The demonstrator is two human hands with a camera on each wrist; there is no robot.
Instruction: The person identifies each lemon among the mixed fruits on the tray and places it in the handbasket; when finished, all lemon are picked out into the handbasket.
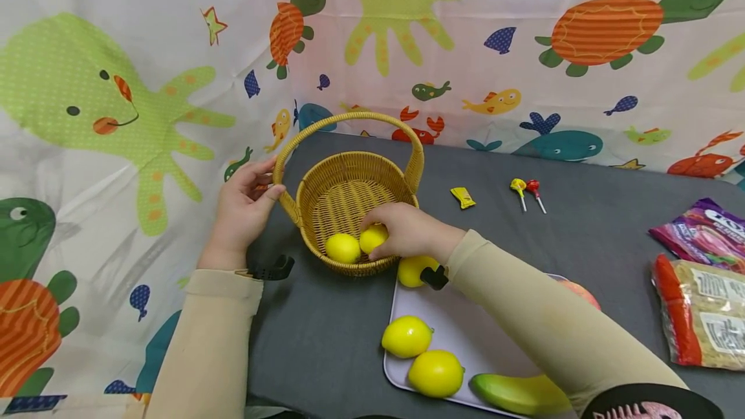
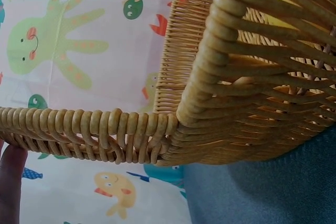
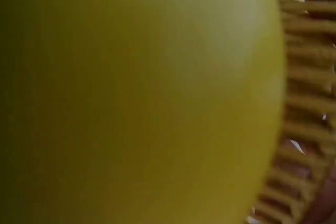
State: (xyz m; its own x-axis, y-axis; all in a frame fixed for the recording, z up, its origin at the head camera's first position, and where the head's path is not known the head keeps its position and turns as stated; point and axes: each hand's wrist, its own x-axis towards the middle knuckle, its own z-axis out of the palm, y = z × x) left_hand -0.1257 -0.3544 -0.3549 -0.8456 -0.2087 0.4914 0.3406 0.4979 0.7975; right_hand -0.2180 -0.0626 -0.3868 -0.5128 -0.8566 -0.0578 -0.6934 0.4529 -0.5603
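A round wicker basket (image 1: 355, 167) stands on the dark table. My left hand (image 1: 241, 205) holds the left side of its tall arched handle (image 1: 349, 116); in the left wrist view a fingertip (image 2: 11, 169) touches the handle (image 2: 84, 127). My right hand (image 1: 410, 228) reaches over the basket's right rim and grips a lemon (image 1: 373, 238) inside it with thumb and fingers. Beside that one, a second lemon (image 1: 343, 248) lies on the basket floor. Under my right wrist sits another lemon (image 1: 412, 271). A blurred yellow surface (image 3: 157, 98) fills most of the right wrist view.
A pale tray (image 1: 471, 322) holds two more lemons (image 1: 421, 357), a green-yellow banana (image 1: 518, 393) and a partly hidden peach (image 1: 582, 293). Behind it lie a yellow-wrapped candy (image 1: 463, 197) and two lollipops (image 1: 526, 187). At right are a purple bag (image 1: 704, 231) and a clear-and-red package (image 1: 707, 315).
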